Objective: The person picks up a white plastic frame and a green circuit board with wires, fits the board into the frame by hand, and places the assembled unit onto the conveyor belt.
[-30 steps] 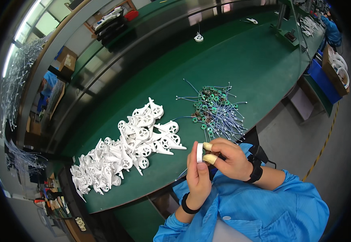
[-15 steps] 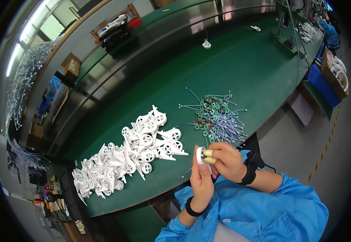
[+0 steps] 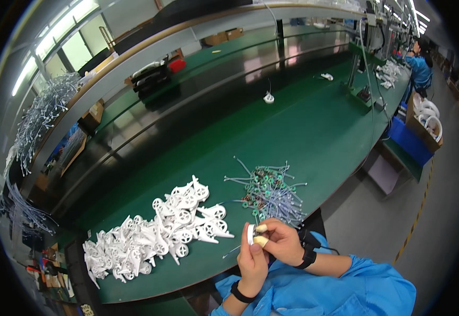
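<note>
My left hand (image 3: 252, 269) grips a round white plastic housing (image 3: 250, 234) on edge, fingers behind it and thumb at its near side. My right hand (image 3: 285, 245), with pale yellow finger cots on thumb and forefinger, pinches at the housing's right-hand face. A small dark part shows between those fingertips, too covered to name. Just beyond the hands lies a heap of small green ring-shaped boards with bluish wires (image 3: 279, 203). To the left spreads a large pile of white plastic housings (image 3: 158, 237) with spoked round ends and pointed tails.
The green bench (image 3: 314, 137) curves away to the right. Farther back on it sit a lone white round part with a wire (image 3: 269, 98) and a metal stand (image 3: 364, 95). Bundled wires (image 3: 47, 113) hang at the left shelf. A co-worker in blue (image 3: 420, 68) sits far right, beyond a carton (image 3: 423, 124).
The whole scene sits lower in the picture, as my head has tilted up. Both hands keep hold at the white housing, with the right fingertips slightly shifted on it.
</note>
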Tool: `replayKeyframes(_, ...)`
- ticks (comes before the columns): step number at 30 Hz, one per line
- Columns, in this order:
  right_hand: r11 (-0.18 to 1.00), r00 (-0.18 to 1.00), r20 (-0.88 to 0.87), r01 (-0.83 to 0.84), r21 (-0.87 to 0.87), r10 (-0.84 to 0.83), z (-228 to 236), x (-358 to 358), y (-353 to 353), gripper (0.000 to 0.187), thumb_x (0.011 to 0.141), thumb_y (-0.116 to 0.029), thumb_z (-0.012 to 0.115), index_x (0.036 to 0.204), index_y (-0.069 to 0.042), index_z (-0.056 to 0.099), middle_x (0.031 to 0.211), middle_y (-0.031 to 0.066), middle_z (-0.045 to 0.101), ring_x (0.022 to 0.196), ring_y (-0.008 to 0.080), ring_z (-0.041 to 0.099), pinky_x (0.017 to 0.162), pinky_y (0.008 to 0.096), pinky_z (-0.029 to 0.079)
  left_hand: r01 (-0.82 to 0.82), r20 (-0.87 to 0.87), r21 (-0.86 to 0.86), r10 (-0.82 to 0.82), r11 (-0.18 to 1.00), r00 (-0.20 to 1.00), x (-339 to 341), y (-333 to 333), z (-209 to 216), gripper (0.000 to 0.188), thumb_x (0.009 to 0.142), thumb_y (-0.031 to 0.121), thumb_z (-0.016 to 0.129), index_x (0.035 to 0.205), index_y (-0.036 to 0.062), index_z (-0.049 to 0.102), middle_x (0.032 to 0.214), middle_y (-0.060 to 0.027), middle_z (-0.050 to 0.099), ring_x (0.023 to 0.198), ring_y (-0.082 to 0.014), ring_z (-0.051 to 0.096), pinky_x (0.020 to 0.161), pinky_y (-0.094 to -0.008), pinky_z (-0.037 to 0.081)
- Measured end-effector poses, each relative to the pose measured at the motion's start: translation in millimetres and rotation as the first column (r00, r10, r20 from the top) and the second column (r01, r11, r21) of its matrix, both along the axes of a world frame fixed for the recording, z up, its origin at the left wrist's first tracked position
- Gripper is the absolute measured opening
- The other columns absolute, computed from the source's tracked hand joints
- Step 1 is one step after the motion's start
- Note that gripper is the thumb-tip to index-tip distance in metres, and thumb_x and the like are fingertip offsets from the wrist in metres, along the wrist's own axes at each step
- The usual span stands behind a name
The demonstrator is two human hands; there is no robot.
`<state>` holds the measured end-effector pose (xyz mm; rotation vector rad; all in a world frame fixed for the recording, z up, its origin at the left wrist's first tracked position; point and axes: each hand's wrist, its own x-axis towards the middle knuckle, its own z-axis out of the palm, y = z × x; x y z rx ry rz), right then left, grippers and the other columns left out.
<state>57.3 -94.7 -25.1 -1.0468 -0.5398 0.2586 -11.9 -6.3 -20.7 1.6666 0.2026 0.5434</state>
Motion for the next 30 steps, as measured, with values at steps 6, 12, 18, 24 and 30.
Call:
replayKeyframes(6, 0.999, 0.993, -0.103, 0.048, -0.016, -0.05, -10.1, 0.9, 0.7, 0.021, 0.09, 0.001, 0.063, 0.11, 0.004, 0.059, 0.104, 0.007, 0.061, 0.09, 0.012, 0.062, 0.076, 0.0233, 0.053, -0.018, -0.041, 0.149, 0.025, 0.989, 0.999, 2.3, 1.7, -3.2, 0.053, 0.103, 0.03, 0.042, 0.142, -0.0055, 0.036, 0.075, -0.011, 0.06, 0.062, -0.0129, 0.056, 0.057, -0.0257, 0.047)
replayKeyframes(12, 0.865, 0.869, 0.477, 0.335, -0.373, -0.131, 10.8, 6.7, -15.5, 0.025, 0.08, 0.002, 0.069, 0.105, 0.0, 0.066, 0.101, 0.0123, 0.062, 0.092, 0.0242, 0.063, 0.078, 0.0322, 0.052, 0.066, -0.047, -0.294, -0.083, 0.954, 0.995, 1.0, -3.6, -0.2, 0.049, 0.105, 0.029, 0.038, 0.143, -0.0028, 0.036, 0.068, -0.0008, 0.05, 0.054, -0.0049, 0.045, 0.047, -0.0203, 0.036)
replayKeyframes(18, 0.866, 0.836, 0.548, 0.296, -0.402, -0.031, 21.2, 14.7, -22.1, 0.026, 0.079, 0.005, 0.064, 0.104, 0.001, 0.064, 0.102, 0.0137, 0.061, 0.089, 0.0288, 0.063, 0.075, 0.0331, 0.052, 0.094, -0.039, -0.482, -0.128, 0.871, 0.991, -1.9, -6.2, 14.3, 0.048, 0.106, 0.031, 0.035, 0.143, 0.0017, 0.035, 0.068, 0.0019, 0.046, 0.051, -0.002, 0.037, 0.044, -0.017, 0.031)
replayKeyframes(24, 0.876, 0.775, 0.631, 0.329, -0.354, -0.036, 21.4, 14.6, -21.0, 0.021, 0.076, 0.008, 0.061, 0.096, 0.003, 0.061, 0.1, 0.0144, 0.061, 0.091, 0.0311, 0.061, 0.077, 0.0363, 0.05, 0.046, -0.066, -0.148, -0.056, 0.988, 0.996, -7.2, -6.1, 7.5, 0.05, 0.105, 0.035, 0.034, 0.139, -0.0017, 0.039, 0.069, 0.0009, 0.046, 0.051, -0.0024, 0.038, 0.041, -0.0175, 0.031)
replayKeyframes(30, 0.89, 0.844, 0.529, 0.304, -0.34, -0.086, 15.7, 5.6, -14.7, 0.02, 0.075, 0.01, 0.061, 0.093, 0.002, 0.061, 0.095, 0.0139, 0.062, 0.085, 0.0288, 0.061, 0.073, 0.0348, 0.05, -0.049, 0.021, 0.303, 0.044, 0.952, 0.999, -8.1, -3.3, 3.3, 0.048, 0.105, 0.03, 0.036, 0.137, -0.0057, 0.04, 0.077, -0.0076, 0.057, 0.057, -0.0084, 0.053, 0.05, -0.0229, 0.042)
